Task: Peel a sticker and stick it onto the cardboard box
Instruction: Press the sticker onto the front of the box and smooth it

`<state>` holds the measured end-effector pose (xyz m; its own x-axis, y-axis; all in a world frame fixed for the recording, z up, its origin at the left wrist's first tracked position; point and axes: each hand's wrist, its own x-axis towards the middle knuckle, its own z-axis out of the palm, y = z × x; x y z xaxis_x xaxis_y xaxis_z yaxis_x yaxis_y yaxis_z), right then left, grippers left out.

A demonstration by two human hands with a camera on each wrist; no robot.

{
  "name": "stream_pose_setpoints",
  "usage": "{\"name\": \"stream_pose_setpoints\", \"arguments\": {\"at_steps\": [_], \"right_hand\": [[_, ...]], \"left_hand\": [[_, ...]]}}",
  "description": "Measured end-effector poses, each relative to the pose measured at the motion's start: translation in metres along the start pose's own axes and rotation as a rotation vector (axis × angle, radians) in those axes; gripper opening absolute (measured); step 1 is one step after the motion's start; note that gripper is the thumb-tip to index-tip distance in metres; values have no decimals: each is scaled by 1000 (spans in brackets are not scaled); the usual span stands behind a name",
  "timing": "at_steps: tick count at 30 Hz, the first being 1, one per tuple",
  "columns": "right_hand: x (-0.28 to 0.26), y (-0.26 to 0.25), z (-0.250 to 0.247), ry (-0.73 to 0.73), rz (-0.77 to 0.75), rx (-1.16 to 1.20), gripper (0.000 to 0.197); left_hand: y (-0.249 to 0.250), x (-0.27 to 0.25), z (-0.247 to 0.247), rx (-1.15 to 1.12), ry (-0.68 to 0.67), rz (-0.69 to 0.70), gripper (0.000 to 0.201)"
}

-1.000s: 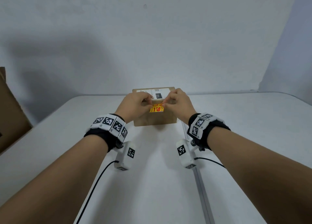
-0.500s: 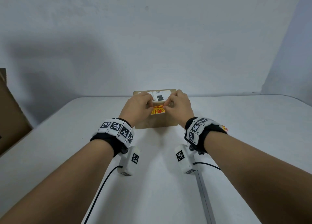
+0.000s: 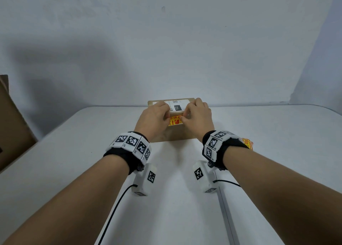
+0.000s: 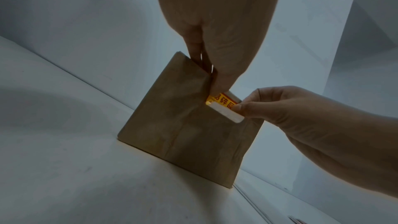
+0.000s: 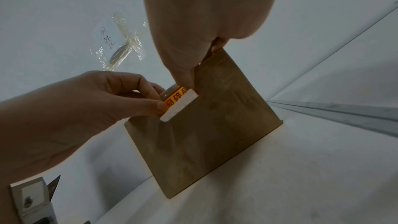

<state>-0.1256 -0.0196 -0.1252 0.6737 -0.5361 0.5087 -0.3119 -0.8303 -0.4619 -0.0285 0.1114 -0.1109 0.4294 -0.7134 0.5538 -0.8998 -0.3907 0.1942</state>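
A brown cardboard box (image 3: 174, 133) stands mid-table with a white shipping label (image 3: 175, 105) on top. Both hands hold a yellow-and-red sticker (image 3: 175, 120) stretched across the box's upper front edge. My left hand (image 3: 167, 120) pinches its left end and my right hand (image 3: 183, 120) pinches its right end. In the left wrist view the sticker (image 4: 224, 105) shows its white underside curling off the box (image 4: 185, 125). The right wrist view shows the same sticker (image 5: 178, 103) against the box (image 5: 211, 125). Whether it is stuck down I cannot tell.
A stack of similar stickers (image 3: 247, 143) lies on the white table (image 3: 74, 161) behind my right wrist. A large cardboard carton (image 3: 11, 124) stands at the left edge. A metal strip (image 3: 227, 217) runs along the table towards me. The wall is close behind the box.
Both hands have carried the sticker a little forward, from in front of the box to its upper front edge. The sticker stack has come into view by my right wrist.
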Motion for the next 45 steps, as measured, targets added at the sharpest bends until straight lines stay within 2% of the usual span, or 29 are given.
{"name": "stream_pose_setpoints", "arguments": {"at_steps": [4,6,9,15,19,23,28,31,37,45], "right_hand": [[2,1,-3,29,-36,-3,30],[3,3,-5,-7,-66,-23,39],[6,6,-6,-64,-67,-54,36],[7,6,-6,-50,-79,-74,31],[5,5,-6,-38,-83,-77,29],[5,5,-7,-51,-75,-74,29],[7,6,-6,-69,-72,-62,27],[7,8,-5,-61,-80,-70,27],[6,9,-3,-52,-95,-86,29],[6,6,-5,-68,-103,-139,29]], "left_hand": [[-1,0,2,-9,7,1,4],[-1,1,2,-4,8,-4,5],[-1,1,2,-10,3,-3,5],[1,0,-1,-1,-15,3,4],[4,4,-2,41,-15,-9,27],[9,12,2,67,-24,33,35],[1,17,1,39,-54,38,32],[-7,20,-6,-16,-118,56,30],[-16,22,-18,-5,-232,155,33],[-13,22,-16,37,-224,162,32]]}}
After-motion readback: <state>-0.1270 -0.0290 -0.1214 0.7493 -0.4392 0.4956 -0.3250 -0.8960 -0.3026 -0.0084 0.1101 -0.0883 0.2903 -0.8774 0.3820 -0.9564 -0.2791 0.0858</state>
